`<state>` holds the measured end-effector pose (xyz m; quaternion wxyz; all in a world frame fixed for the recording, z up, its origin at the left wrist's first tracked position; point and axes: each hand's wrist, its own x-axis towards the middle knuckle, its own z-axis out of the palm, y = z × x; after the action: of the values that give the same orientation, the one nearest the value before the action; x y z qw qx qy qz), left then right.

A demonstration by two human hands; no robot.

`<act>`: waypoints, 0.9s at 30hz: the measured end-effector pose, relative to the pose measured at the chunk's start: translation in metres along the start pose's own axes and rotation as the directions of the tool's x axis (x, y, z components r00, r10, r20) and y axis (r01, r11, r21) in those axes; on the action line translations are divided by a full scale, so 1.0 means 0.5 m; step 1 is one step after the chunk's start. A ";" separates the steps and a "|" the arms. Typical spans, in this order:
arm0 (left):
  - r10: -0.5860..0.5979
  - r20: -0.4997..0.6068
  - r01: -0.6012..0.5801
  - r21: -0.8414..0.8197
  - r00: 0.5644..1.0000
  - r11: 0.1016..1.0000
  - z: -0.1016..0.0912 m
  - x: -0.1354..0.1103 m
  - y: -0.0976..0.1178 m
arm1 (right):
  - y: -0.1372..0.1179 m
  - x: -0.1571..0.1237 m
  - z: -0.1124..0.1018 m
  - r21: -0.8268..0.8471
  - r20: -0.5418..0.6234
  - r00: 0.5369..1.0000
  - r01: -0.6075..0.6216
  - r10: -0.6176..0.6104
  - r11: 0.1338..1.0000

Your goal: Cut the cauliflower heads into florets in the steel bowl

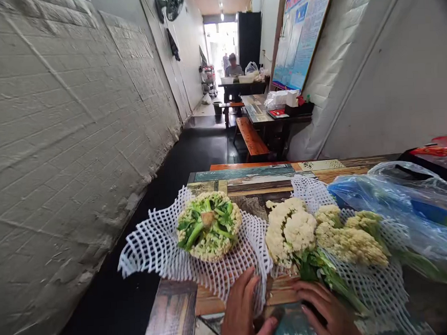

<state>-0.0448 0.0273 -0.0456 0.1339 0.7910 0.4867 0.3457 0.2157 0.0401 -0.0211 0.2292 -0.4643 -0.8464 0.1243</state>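
A head of cauliflower [210, 225] rests stem-up, its green leaves showing, on a white foam net [149, 246] at the left of the table. My left hand [243, 308] is just below it, fingers stretched over the net's near edge and thumb apart, holding nothing. To the right, a second cauliflower [290, 231] lies with its white florets up. Green leaves [318, 271] stick out below it. Close to these leaves is my right hand [325, 308], fingers spread and slightly bent; whether it touches them I cannot tell. Further right, yellowish cauliflower pieces [352, 238] lie on another foam net [389, 289].
A clear plastic bag [394, 215] with blue in it covers the table's right side. Beyond the patchwork wooden table [173, 311] are a bench [252, 137] and more tables. A person [233, 67] sits at the far one. A brick-patterned wall [61, 134] runs along the left.
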 end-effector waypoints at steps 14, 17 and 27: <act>-0.358 0.133 0.380 -0.214 0.924 0.900 -0.115 0.096 0.029 | -0.080 0.085 -0.049 0.213 0.077 0.925 -0.379 0.371 0.901; -0.428 0.025 0.427 -0.125 0.904 0.896 -0.225 0.182 0.026 | -0.134 0.120 -0.118 0.274 0.085 0.923 -0.384 0.376 0.882; -0.532 0.023 0.436 0.543 0.847 0.717 -0.329 0.373 -0.074 | -0.190 0.198 -0.299 0.437 -0.013 0.896 -0.395 0.444 0.808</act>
<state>-0.1279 0.1858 0.1311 0.0444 0.6687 0.7377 0.0824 0.1757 0.0721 0.1753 0.3391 -0.5853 -0.6607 0.3254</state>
